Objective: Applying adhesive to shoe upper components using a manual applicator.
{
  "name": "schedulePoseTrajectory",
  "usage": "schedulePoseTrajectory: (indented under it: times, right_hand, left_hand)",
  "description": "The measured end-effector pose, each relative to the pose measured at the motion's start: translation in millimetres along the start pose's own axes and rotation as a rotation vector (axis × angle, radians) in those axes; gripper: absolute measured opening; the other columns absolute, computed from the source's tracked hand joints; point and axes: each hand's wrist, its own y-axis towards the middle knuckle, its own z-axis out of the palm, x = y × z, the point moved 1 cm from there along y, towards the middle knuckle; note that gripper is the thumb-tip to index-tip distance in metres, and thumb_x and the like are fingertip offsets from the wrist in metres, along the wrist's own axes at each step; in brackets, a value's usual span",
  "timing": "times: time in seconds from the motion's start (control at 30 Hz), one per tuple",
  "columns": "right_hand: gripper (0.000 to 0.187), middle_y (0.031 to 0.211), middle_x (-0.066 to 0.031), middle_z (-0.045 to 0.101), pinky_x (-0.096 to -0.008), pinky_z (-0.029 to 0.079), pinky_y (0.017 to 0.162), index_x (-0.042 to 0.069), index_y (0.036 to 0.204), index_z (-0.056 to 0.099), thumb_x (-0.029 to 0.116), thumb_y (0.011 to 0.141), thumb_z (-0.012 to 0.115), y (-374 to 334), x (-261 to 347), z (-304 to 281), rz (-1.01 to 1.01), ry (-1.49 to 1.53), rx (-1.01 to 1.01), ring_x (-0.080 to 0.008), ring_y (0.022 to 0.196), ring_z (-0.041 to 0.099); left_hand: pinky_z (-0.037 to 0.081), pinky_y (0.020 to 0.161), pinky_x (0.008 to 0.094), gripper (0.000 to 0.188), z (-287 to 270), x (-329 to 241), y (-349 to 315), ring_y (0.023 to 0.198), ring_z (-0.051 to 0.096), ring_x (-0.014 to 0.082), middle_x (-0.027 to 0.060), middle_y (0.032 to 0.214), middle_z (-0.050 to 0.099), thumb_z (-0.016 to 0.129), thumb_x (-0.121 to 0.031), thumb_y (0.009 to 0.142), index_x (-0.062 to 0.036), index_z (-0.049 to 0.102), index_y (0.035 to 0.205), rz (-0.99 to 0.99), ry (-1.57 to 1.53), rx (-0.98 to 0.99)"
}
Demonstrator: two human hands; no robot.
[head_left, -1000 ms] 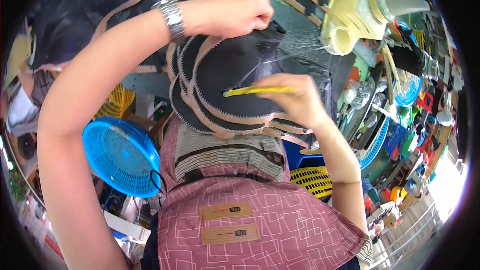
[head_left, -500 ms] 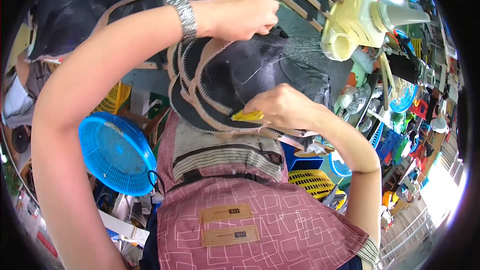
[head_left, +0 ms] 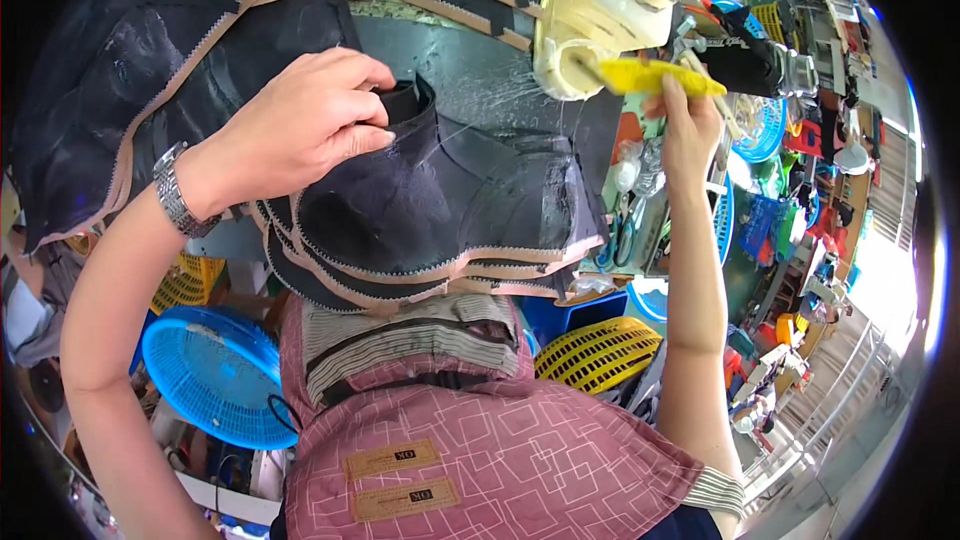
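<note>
My left hand (head_left: pixel 310 120) is closed on the raised, curled edge of a black leather piece (head_left: pixel 390 205), whose pale border has a zigzag edge. In my right hand (head_left: pixel 690 130) is a yellow-handled brush (head_left: pixel 650 77), gripped between thumb and fingers. The brush's dark tip lies in the round mouth of a cream-coloured glue pot (head_left: pixel 605 5) with a grey cone-shaped spout. Under the held piece, more black pieces with pale edges are layered, overlapping toward my apron.
More black pieces (head_left: pixel 170 60) cover the bench's left and far side. Blue round baskets (head_left: pixel 215 370) hang at lower left, and a yellow basket (head_left: pixel 600 355) sits below the bench edge. Scissors (head_left: pixel 625 230) and plastic wrap lie at right. My pink apron (head_left: pixel 480 450) borders the bench.
My right hand has lifted the brush off the leather's near edge and carried it up and right to the glue pot. My left hand now holds the piece's curled edge. The view has shifted.
</note>
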Motion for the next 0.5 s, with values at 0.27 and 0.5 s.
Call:
schedulePoseTrajectory:
  times: [0.27, 0.5]
  right_hand:
    - [0.018, 0.072, -0.0058, 0.065, -0.0217, 0.045, 0.047, 0.003, 0.099, 0.06, 0.019, 0.093, 0.058, 4, -49, 6, 0.431, 0.272, -0.171, -0.0094, 0.053, 0.057]
    - [0.026, 0.1, -0.0131, 0.067, -0.0325, 0.054, 0.079, 0.0, 0.1, 0.066, -0.003, 0.075, 0.062, -65, 43, 130, -0.517, 0.101, 1.036, -0.0264, 0.088, 0.067]
  left_hand:
    - [0.046, 0.084, 0.0389, 0.011, 12, 7, -5, 0.095, 0.057, 0.0284, 0.0098, 0.101, 0.06, 0.059, -0.013, 0.083, -0.0025, 0.062, 0.08, 0.035, 0.088, -0.114]
    - [0.048, 0.081, 0.0377, 0.007, 18, 13, -2, 0.094, 0.059, 0.0313, 0.0127, 0.108, 0.059, 0.061, -0.006, 0.08, -0.001, 0.056, 0.08, 0.002, 0.136, -0.04]
